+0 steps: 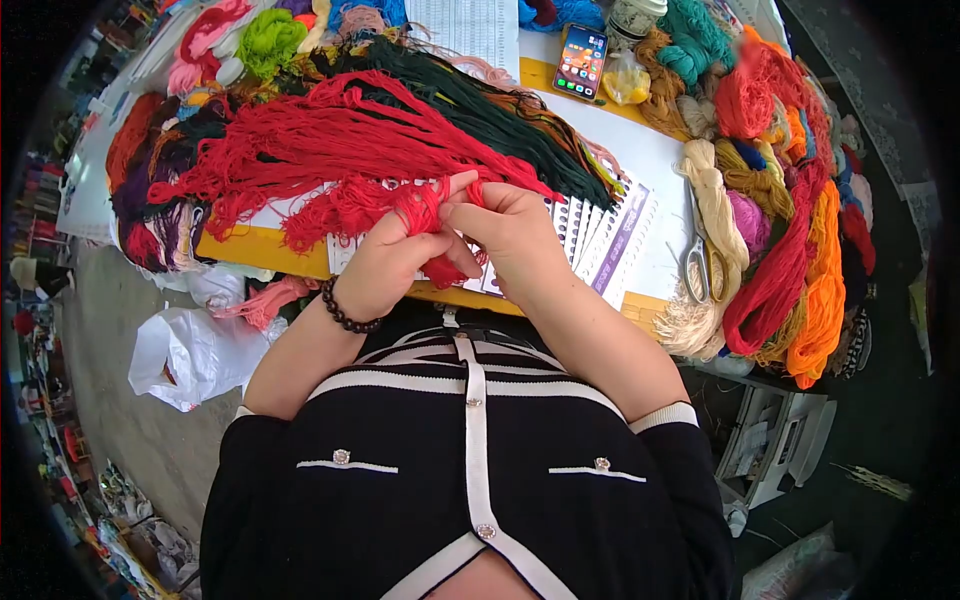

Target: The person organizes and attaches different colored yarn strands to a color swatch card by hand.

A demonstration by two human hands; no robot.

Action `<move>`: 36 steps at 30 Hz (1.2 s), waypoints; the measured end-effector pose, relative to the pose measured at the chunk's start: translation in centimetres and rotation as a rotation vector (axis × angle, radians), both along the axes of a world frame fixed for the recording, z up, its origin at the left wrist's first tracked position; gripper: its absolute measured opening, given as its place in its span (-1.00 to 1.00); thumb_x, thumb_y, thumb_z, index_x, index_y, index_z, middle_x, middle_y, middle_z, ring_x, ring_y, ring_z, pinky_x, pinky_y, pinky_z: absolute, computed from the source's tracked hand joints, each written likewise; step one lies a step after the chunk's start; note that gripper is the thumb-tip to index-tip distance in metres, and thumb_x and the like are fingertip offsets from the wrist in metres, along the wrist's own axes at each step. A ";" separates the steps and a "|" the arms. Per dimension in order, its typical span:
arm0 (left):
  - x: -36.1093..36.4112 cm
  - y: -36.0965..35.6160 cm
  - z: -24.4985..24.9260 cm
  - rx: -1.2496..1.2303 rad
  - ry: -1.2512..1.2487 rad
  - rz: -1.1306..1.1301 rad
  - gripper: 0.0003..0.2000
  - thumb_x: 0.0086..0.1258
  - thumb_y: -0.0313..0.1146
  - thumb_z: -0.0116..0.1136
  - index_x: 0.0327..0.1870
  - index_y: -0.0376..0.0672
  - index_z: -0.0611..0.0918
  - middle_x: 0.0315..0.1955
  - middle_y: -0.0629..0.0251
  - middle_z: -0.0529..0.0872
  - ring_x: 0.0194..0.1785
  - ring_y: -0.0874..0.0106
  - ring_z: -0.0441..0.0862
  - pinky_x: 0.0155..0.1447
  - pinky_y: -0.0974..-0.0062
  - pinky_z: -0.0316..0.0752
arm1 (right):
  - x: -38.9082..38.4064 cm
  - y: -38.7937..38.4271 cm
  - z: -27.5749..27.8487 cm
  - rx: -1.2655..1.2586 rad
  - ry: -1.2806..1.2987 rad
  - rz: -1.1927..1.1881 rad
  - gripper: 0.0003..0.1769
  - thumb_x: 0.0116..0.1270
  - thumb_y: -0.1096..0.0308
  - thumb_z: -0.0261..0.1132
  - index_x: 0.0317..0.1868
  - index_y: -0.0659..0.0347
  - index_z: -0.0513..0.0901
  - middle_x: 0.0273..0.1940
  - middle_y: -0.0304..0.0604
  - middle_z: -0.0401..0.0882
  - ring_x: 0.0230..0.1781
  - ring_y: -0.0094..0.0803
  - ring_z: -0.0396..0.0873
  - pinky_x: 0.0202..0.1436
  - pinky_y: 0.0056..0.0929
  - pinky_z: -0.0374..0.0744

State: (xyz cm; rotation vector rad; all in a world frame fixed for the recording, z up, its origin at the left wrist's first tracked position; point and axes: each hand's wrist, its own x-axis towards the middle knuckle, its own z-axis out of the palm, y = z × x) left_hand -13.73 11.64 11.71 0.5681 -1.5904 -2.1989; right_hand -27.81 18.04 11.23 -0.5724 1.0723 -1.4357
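Head view: I see the left hand (385,265) and right hand (510,235) both pinched tight on a small red yarn tuft (422,207), well below the phone (581,60). The big red skein (320,140) lies lower left of the phone and the scissors (700,262) lower right. The writing on the printed cards (612,235) below the phone is too small to read.

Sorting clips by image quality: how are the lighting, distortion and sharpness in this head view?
Head view: strong fisheye, dark vignetted corners, the table bowed; light bright and even, no hard shadows; the left hand, right hand and red yarn are sharp; the phone shows no glare; the frame's rim is squeezed and soft.
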 end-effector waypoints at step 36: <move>27.2 -32.1 -4.4 0.119 -0.059 1.370 -0.70 0.41 -0.38 -0.05 0.13 -0.17 0.49 0.05 0.37 0.61 -0.62 0.74 0.24 -0.64 0.81 0.07 | -39.5 32.4 -0.8 0.716 0.552 -1.322 -0.84 0.35 0.26 0.11 -0.27 0.16 0.51 -0.56 -0.42 0.33 -0.68 -0.58 0.22 -0.63 -0.50 0.20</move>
